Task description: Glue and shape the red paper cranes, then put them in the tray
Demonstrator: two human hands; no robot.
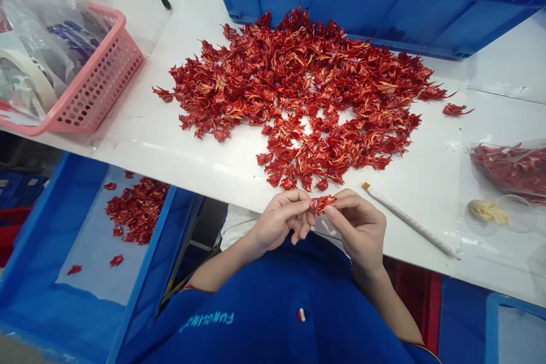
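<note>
Between my two hands is one small red spiky figure piece (322, 204) with a bluish-white mark on its left part. The thumb and fingertips of my left hand (285, 217) pinch its left end. On its other side, my right hand (357, 226) grips it between thumb and forefinger. Both hands are at the table's front edge, close to my body. Just beyond them spreads a big heap of similar red pieces (298, 96), some with orange and blue-violet touches. A slim brush (412, 222) with a yellowish tip lies to the right of my right hand.
A blue crate (375, 5) holding dark green pieces stands behind the heap. At left are a pink basket (100, 77) and, lower, a blue bin (29, 296) with more red pieces. Bagged red pieces (512, 170) and a small cup (484, 213) lie right.
</note>
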